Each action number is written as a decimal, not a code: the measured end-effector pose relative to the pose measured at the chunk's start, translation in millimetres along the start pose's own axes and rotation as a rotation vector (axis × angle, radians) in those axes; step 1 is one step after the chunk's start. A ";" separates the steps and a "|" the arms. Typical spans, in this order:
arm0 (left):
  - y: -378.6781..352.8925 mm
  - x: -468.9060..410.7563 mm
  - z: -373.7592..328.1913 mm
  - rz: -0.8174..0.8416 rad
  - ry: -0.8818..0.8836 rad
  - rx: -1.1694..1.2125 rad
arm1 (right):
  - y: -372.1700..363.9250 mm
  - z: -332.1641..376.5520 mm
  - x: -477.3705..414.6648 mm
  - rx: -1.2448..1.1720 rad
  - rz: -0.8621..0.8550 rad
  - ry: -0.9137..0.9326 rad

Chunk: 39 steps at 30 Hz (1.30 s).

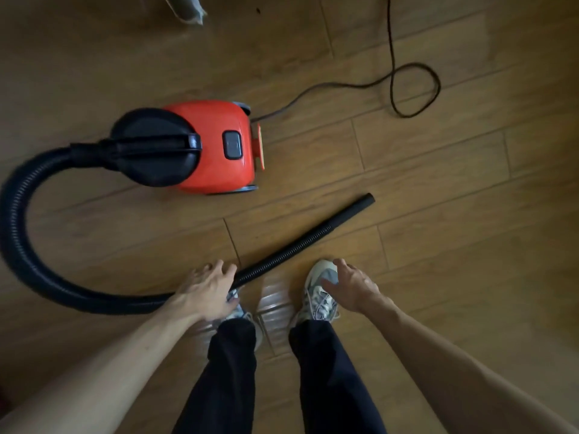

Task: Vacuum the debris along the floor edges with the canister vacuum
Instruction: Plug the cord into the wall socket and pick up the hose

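1. Canister vacuum (213, 145) is sitting on the floor (438, 183) ahead, hose (297, 245) lying beside the shoes (319, 296), risking tripping.
2. Left hand (206, 289) and right hand (354, 286) are hovering, fingers spread, gripping nothing; a careless grab is risking a slip.
3. Looped cord (413, 89) is risking snagging.

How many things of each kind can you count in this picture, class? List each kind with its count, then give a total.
Canister vacuum: 1
Hose: 1
Power cord: 1
Shoes: 2, left shoe and right shoe
Hands: 2, left hand and right hand
Total: 7
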<state>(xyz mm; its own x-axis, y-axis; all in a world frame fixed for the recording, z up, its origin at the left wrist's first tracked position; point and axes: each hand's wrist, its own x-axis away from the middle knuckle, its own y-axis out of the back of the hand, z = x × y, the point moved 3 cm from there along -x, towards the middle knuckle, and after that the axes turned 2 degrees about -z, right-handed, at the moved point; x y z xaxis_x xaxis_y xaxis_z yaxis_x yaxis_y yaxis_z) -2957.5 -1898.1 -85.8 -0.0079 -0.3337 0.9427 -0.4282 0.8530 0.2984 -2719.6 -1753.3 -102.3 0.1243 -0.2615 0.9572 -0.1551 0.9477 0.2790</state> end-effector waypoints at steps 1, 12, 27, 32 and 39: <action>-4.7 -8.4 1.3 0.001 -0.008 -0.008 | -5.7 1.1 -11.3 -0.041 0.000 -0.014; -43.1 -114.8 -6.4 0.043 -0.058 0.074 | -37.0 9.4 -135.8 -0.433 -0.131 -0.186; -62.6 -121.5 -20.8 -0.116 -0.113 0.101 | -55.7 21.0 -143.4 -1.072 -0.393 -0.462; -43.4 -66.1 -20.7 -0.083 -0.141 0.245 | -30.5 41.3 -76.6 -1.284 -0.393 -0.384; -4.8 20.7 -8.5 -0.110 -0.246 0.474 | 31.7 86.1 25.7 -1.146 -0.437 -0.053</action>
<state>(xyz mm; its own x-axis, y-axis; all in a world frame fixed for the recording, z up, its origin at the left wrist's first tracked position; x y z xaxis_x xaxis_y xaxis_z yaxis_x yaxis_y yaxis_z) -2947.9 -1905.8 -66.5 -0.1269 -0.5436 0.8297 -0.7984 0.5523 0.2398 -2805.7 -1745.7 -62.2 -0.0941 -0.5798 0.8093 0.8441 0.3845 0.3736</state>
